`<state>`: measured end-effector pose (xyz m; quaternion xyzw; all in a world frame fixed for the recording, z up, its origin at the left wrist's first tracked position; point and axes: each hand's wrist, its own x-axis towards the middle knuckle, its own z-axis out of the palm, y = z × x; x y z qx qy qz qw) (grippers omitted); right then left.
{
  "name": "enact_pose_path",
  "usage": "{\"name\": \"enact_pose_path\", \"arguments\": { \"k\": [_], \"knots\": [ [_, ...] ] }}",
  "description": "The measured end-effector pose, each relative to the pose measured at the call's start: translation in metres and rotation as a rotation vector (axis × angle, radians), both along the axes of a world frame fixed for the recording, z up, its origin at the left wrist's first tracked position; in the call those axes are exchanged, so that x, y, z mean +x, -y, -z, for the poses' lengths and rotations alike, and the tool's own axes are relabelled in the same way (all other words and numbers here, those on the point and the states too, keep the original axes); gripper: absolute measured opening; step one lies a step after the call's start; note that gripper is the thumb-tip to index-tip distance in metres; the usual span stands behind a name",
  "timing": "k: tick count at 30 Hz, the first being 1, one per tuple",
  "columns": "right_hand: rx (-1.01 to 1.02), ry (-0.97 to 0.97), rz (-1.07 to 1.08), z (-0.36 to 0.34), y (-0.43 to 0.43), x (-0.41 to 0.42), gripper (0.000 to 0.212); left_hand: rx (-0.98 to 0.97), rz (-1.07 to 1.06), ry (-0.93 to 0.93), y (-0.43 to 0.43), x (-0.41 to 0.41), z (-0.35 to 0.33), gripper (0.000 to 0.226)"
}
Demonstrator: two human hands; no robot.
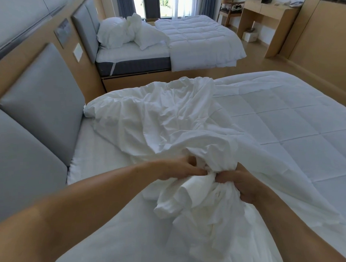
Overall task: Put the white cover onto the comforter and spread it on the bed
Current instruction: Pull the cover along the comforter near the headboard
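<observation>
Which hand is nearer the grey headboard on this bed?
Left. The left hand grips the bunched white cover on the headboard side; the right hand grips it just beyond, toward the quilted comforter.

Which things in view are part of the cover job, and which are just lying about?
Job: white cover, comforter, near bed, left hand and right hand, both gripping the cover.
Lying about: far bed, pillows, desk, chair.
</observation>
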<state>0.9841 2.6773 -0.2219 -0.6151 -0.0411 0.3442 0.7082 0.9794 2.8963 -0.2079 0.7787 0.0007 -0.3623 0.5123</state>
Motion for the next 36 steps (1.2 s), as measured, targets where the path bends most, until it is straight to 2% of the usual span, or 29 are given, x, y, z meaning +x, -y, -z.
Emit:
{"name": "enact_pose_path", "arguments": {
  "k": [2, 4, 7, 10, 12, 15, 21, 24, 27, 30, 36],
  "knots": [
    [-0.012, 0.038, -0.024, -0.005, 0.004, 0.0, 0.057, -0.181, -0.03, -0.138, 0.006, -0.006, 0.001, 0.071],
    [-0.076, 0.105, -0.084, -0.01, 0.004, -0.001, 0.054, -0.234, -0.09, -0.153, 0.017, -0.01, 0.002, 0.063],
    [-0.12, 0.147, -0.06, -0.012, -0.001, -0.005, 0.051, -0.071, -0.121, -0.04, 0.028, -0.01, -0.003, 0.06],
    [-0.005, 0.053, 0.036, -0.014, -0.007, -0.007, 0.043, 0.067, -0.044, 0.187, 0.03, -0.008, -0.011, 0.08],
    [0.027, 0.008, 0.058, -0.017, -0.013, -0.007, 0.037, 0.161, -0.025, 0.365, 0.031, -0.009, -0.015, 0.084],
    [0.003, -0.031, 0.055, -0.021, -0.021, -0.007, 0.033, 0.143, 0.006, 0.437, 0.027, -0.011, -0.015, 0.079],
    [-0.018, -0.107, 0.078, -0.022, -0.036, -0.008, 0.036, 0.107, 0.049, 0.334, -0.003, -0.018, -0.019, 0.079],
    [-0.078, -0.136, 0.194, -0.018, -0.04, -0.006, 0.034, -0.045, -0.156, 0.177, -0.016, -0.023, -0.011, 0.068],
    [-0.127, -0.105, 0.207, -0.016, -0.038, -0.003, 0.039, -0.08, -0.369, 0.068, -0.034, -0.028, -0.003, 0.052],
    [-0.058, -0.119, 0.076, -0.02, -0.036, -0.006, 0.04, -0.161, -0.352, -0.061, -0.041, -0.036, -0.002, 0.047],
    [0.17, -0.186, 0.056, -0.017, -0.024, -0.006, 0.046, -0.383, -0.5, -0.069, -0.021, -0.042, -0.01, 0.031]
  ]
}}
